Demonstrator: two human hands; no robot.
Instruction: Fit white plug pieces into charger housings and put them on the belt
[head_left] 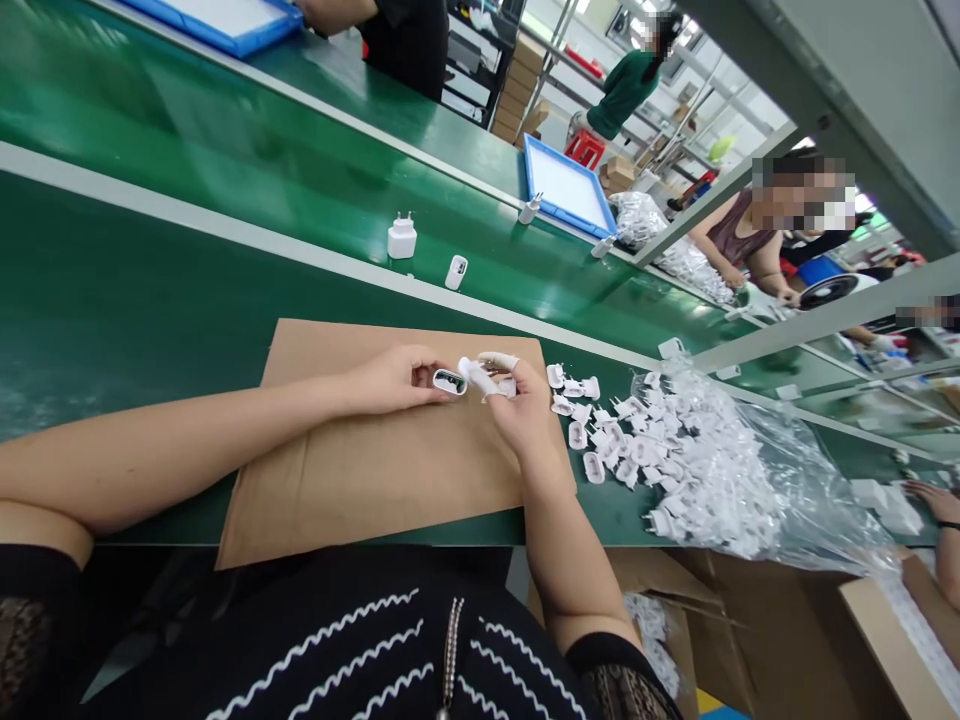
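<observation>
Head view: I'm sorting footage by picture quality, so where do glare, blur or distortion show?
In the head view, pale reflections streak the green belt and the clear plastic bag glints; there too, the white rail slants across the frame, pixel blocks mask background patches, and the white casing in the left hand looks fairly sharp.

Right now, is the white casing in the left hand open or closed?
Open: the white casing in the left hand shows a dark and green interior through its uncovered end.
</observation>
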